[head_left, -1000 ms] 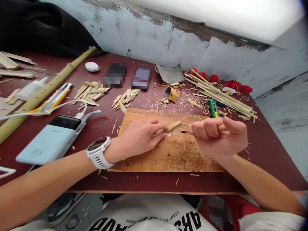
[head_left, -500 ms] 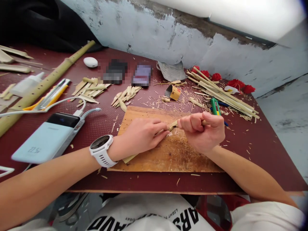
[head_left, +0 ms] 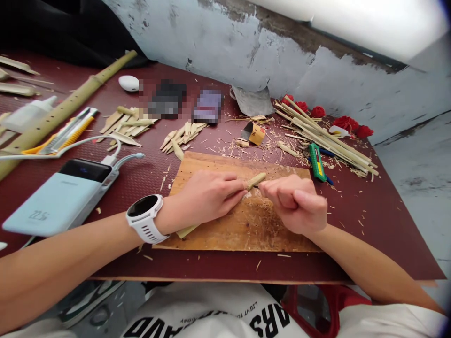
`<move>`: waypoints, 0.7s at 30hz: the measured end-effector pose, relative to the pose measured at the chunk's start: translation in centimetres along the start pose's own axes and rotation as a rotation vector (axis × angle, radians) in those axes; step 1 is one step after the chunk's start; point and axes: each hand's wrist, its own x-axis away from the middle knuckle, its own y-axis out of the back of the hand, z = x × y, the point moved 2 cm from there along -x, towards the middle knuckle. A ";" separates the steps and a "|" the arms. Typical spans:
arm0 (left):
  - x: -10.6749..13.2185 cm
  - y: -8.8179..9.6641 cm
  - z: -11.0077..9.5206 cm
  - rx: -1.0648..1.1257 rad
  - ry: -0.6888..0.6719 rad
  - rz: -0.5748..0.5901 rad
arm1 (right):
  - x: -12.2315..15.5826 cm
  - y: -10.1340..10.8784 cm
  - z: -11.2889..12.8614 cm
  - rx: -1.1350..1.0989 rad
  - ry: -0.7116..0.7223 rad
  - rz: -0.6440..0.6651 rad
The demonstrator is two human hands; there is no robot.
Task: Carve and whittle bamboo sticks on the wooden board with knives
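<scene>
My left hand [head_left: 206, 195], with a white watch on the wrist, presses a thin bamboo strip [head_left: 254, 180] flat on a wooden board [head_left: 211, 166]. The strip's tip sticks out past my fingers and its other end shows below my palm. My right hand [head_left: 295, 203] is a closed fist just right of that tip, gripping a small carving tool whose handle is hidden in the fist. Its point meets the strip's tip. Shavings lie on the board under both hands.
A pale blue power bank [head_left: 58, 197] with cables lies at left beside a long bamboo flute [head_left: 66, 108] and a yellow utility knife [head_left: 66, 134]. Cut bamboo pieces [head_left: 181, 136], a green cutter [head_left: 316, 162], a bundle of bamboo sticks [head_left: 327, 138] and red flowers [head_left: 347, 124] lie behind.
My right hand has come in from the right to the strip's tip and turned over, hiding the tool handle. My left hand pushed the strip a little towards me.
</scene>
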 end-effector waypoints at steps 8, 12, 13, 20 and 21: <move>-0.1 0.1 0.3 0.010 -0.008 0.007 | 0.8 -0.1 -0.2 0.036 0.032 0.004; -0.1 0.2 0.1 0.023 -0.017 0.001 | 0.9 -0.1 -0.1 0.047 0.019 -0.058; -0.1 0.2 0.1 0.027 -0.018 0.000 | 0.9 -0.1 -0.1 0.040 0.013 -0.078; -0.2 0.2 -0.1 0.026 -0.006 0.023 | 1.2 -0.1 0.0 0.005 -0.023 -0.148; -0.2 0.2 -0.1 0.029 -0.008 0.025 | 1.3 -0.1 0.0 -0.001 -0.031 -0.158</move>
